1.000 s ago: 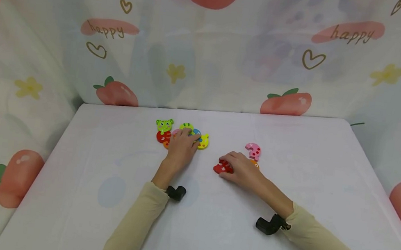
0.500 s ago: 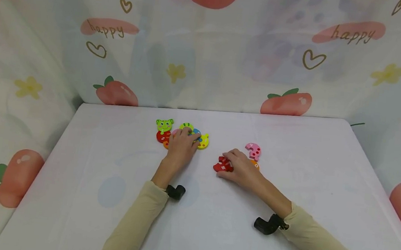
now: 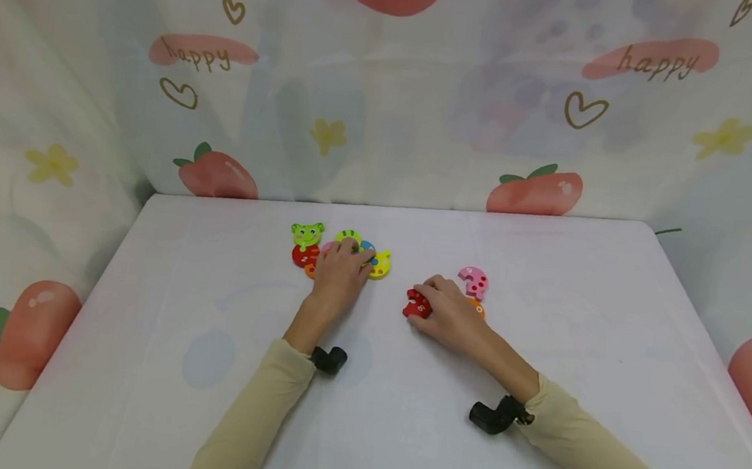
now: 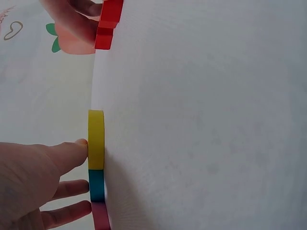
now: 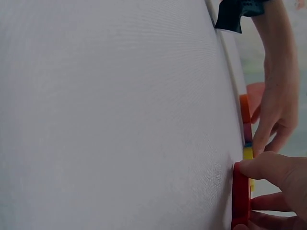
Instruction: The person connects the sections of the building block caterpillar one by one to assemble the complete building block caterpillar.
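Observation:
My left hand (image 3: 339,277) rests on a row of flat, coloured number puzzle pieces. In the left wrist view, its thumb touches the yellow piece (image 4: 96,140), while fingertips touch the teal piece (image 4: 97,186) and the pink piece (image 4: 100,215). The row starts with a green animal-face piece (image 3: 307,234) joined to a red piece marked 2 (image 3: 305,256); the hand hides its middle. To the right, my right hand (image 3: 454,313) pinches a notched red puzzle piece (image 3: 417,305) between thumb and fingers, apart from the row. Its thumb lies along the piece's edge (image 5: 240,196).
A loose pink spotted piece (image 3: 475,281) lies behind my right hand, with an orange piece (image 3: 477,307) partly hidden beside it. A white cloth covers the table (image 3: 152,302). A printed curtain (image 3: 397,113) hangs along the table's back edge.
My right hand has shifted slightly away from me and turned the red piece in its grasp. The left hand and the row under it stay in place.

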`<state>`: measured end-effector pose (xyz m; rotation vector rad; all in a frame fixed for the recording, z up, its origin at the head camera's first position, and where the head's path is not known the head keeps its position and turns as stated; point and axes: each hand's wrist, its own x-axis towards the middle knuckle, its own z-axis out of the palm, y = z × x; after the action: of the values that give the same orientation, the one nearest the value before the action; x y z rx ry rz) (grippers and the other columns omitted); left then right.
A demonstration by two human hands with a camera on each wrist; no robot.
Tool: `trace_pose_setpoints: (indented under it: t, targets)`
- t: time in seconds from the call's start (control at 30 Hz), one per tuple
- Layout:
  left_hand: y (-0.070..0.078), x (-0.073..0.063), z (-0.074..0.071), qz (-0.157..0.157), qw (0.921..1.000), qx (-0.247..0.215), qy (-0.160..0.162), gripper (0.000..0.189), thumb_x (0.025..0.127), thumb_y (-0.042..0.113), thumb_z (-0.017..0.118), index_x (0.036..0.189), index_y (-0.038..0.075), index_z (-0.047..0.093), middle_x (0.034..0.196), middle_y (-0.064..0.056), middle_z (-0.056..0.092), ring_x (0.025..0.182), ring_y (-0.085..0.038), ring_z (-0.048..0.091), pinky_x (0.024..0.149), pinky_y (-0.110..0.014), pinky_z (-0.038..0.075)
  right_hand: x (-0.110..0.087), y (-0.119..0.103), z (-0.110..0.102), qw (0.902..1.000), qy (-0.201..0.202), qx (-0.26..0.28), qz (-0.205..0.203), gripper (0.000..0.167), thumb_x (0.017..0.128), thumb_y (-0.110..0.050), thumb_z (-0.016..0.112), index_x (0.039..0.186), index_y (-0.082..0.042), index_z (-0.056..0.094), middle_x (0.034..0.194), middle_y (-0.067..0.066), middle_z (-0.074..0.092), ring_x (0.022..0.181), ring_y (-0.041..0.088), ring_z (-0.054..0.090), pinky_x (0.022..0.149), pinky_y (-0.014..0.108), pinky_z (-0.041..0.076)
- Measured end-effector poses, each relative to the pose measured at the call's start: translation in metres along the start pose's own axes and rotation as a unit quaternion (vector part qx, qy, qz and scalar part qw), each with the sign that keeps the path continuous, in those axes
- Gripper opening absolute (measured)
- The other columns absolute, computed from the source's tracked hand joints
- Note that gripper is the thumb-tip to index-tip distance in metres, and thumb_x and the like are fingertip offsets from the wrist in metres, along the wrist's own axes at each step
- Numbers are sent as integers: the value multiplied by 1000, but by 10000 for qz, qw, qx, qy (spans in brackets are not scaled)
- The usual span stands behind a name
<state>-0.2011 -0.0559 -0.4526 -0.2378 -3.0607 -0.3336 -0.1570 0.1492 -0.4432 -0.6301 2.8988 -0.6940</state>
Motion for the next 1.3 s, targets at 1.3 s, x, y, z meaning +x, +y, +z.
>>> trace_pose_setpoints:
  t: [1.3]
  targets:
    - [-2,1,-1,-105,9997,-172,-133,39,97,36,58,135,30,58,130,-4,53,123,-25,46,103,-51,42,42,10,-9,9949,284,914,-309,55,84,-12,73,134,1,52,132,17,56,119,32,55,95,44,54]
